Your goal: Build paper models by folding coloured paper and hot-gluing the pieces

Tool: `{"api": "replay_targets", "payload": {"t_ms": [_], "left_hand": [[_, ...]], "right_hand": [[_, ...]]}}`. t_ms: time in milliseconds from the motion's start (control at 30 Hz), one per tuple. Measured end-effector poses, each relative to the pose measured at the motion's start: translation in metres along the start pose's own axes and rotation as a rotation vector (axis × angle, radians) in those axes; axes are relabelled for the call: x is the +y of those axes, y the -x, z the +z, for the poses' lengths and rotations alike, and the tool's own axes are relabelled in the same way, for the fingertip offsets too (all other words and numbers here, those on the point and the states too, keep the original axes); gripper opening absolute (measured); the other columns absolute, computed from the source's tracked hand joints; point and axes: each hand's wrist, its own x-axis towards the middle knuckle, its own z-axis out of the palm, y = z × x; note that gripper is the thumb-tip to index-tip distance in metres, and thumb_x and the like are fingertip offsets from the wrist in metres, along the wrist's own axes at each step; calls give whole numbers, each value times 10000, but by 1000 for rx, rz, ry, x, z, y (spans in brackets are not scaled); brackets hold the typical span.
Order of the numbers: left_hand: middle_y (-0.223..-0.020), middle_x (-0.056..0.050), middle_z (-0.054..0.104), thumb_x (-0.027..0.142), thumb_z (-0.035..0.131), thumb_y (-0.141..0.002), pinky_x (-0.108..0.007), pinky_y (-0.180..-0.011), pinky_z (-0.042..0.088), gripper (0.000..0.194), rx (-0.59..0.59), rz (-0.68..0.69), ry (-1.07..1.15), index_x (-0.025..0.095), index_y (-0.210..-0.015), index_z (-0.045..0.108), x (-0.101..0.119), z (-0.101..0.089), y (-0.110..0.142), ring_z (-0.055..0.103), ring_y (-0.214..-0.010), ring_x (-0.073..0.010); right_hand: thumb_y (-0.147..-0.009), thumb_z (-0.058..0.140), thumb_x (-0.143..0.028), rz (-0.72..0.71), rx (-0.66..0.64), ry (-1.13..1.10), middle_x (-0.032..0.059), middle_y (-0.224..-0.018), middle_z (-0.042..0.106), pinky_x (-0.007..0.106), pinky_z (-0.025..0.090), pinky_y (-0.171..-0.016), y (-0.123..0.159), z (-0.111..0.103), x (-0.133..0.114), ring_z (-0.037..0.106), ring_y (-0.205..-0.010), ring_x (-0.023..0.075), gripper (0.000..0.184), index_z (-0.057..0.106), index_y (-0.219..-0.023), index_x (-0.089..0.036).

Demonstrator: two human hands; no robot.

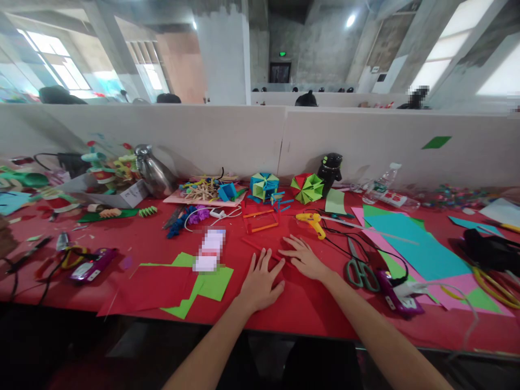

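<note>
My left hand lies palm down on the red tabletop, fingers stretched and spread. Just right of it, my right hand is also flat, with its fingers pointing left. Under the fingertips of both runs a narrow red paper strip or roll, hard to tell from the red table; part of it is hidden by the hands. Left of my left hand are green paper sheets and red paper, with a blurred phone above them. An orange-red stick frame stands beyond my fingers.
A yellow glue gun, green-handled scissors and a purple power strip lie to the right, with cords. Blue paper is farther right. Folded paper models, a steel jug and a plastic bottle stand along the partition.
</note>
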Motion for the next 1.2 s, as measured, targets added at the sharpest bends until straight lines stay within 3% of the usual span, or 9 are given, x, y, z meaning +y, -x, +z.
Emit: {"api": "replay_targets", "payload": {"t_ms": [333,600,967,1200], "left_hand": [[-1668,-110,182,492,487,-983,-609,-1220,148,612,11,7,5,334,-1555,338,-2,0,1,108,-1541,-355],[-1664,-133,176,499,475,-987,-619,-1214,148,619,9,10,-3,333,-1562,318,-3,0,1,98,-1543,-354],[-1665,-134,172,492,487,-981,-613,-1218,142,616,0,2,1,325,-1555,339,-1,-1,1,95,-1542,-355],[-1671,-106,166,485,503,-976,-610,-1222,139,621,28,13,9,336,-1555,335,-3,1,2,107,-1542,-350]], "right_hand": [[-914,456,-234,0,-1,-14,14,-1627,345,577,120,-1226,-1,1,0,193,-1535,254,492,622,-1359,-360],[-899,455,-205,11,-1,-55,39,-1626,345,577,119,-1229,0,-3,-1,180,-1538,267,496,649,-1338,-331],[-857,457,-140,35,-27,17,-20,-1651,288,560,102,-1235,1,-6,-9,134,-1549,246,583,619,-1355,-396],[-863,448,-146,41,1,-8,-9,-1639,317,560,107,-1236,2,-4,-11,157,-1545,242,563,636,-1342,-375]]}}
